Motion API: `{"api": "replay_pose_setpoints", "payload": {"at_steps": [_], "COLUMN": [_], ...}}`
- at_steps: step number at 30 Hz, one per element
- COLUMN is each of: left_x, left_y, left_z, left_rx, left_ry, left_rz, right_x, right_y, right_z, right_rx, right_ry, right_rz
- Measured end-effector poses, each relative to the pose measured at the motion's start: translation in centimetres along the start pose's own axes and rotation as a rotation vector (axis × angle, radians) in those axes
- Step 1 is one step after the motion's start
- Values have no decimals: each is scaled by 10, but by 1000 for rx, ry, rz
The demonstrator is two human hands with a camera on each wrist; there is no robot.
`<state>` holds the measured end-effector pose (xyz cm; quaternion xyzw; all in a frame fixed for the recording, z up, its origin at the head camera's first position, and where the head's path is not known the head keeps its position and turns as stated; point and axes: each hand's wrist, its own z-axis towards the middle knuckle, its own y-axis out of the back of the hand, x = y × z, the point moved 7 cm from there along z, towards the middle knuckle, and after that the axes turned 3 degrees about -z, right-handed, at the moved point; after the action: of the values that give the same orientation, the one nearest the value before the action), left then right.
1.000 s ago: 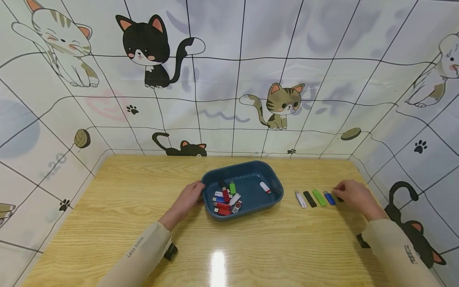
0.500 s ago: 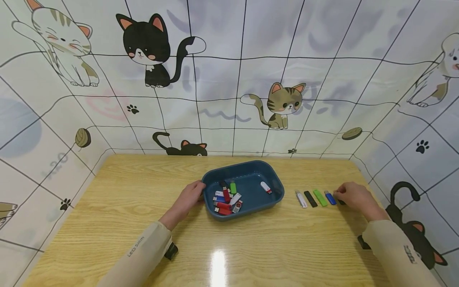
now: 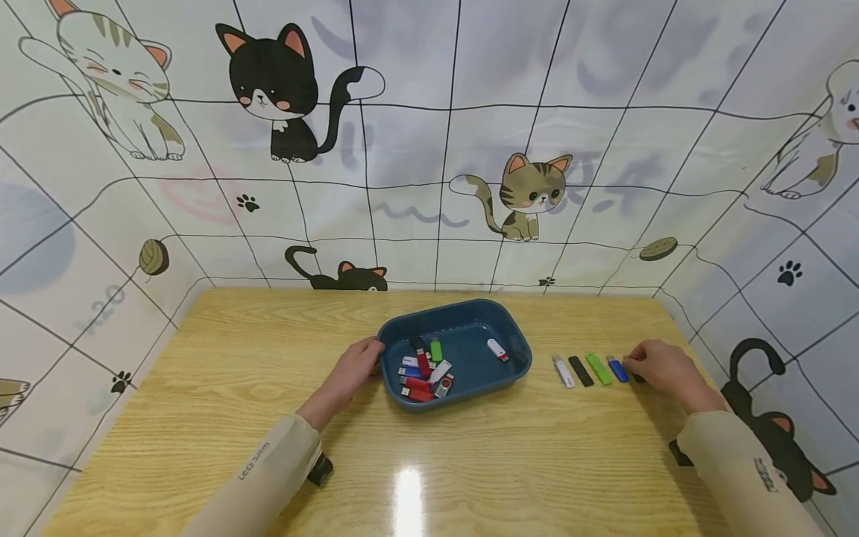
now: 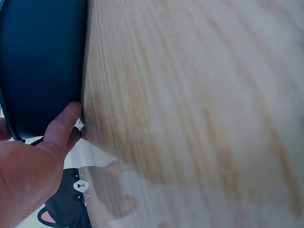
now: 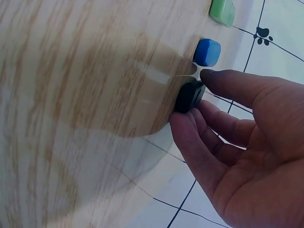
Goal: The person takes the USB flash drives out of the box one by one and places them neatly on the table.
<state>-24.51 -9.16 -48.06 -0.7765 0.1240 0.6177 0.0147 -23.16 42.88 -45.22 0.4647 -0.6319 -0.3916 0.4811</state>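
Observation:
Fingers of my left hand (image 3: 347, 374) hold the left end of a dark blue plastic bin (image 3: 470, 364); in the left wrist view one finger lies along the bin's outer wall (image 4: 42, 61). At the right end of a row of USB sticks, my right hand (image 3: 666, 371) pinches a black USB stick (image 5: 190, 96) between thumb and finger, low at the tabletop. Left of it in the row lie a blue USB stick (image 3: 618, 371), a green one, a black one and a white one. The hand covers most of the pinched stick in the head view.
Inside the bin, several red, white, blue, black and green USB sticks pile at the left, and a white USB stick (image 3: 497, 350) lies alone at the right. The wooden table (image 3: 510, 470) meets a cat-patterned sheet (image 3: 416, 224) at the back and sides.
Between one second and half a second ago the right hand shifted very slightly at the black USB stick. The left hand, bin and other USB sticks stay where they were.

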Motion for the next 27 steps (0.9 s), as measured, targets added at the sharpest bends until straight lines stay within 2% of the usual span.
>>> {"api": "replay_pose_setpoints", "payload": {"at_steps": [7,12,17,27], "left_x": [0,-2,-5,-4], "left_y": [0,0,0,1], "left_z": [0,-1,-2,-3], "left_rx": [0,2,3,-1], "left_ry": [1,-5,-22,-9], "left_rz": [-4,-19,-32,17], "right_x": [-1,10,40,104], "right_y": [3,17,29,35], "right_z": [-1,-8,-19,-34], "right_rx": [-11,-58,-120,-192], "right_ry": [4,0,61,221], "right_rz": [-12,-16,-4,67]}}
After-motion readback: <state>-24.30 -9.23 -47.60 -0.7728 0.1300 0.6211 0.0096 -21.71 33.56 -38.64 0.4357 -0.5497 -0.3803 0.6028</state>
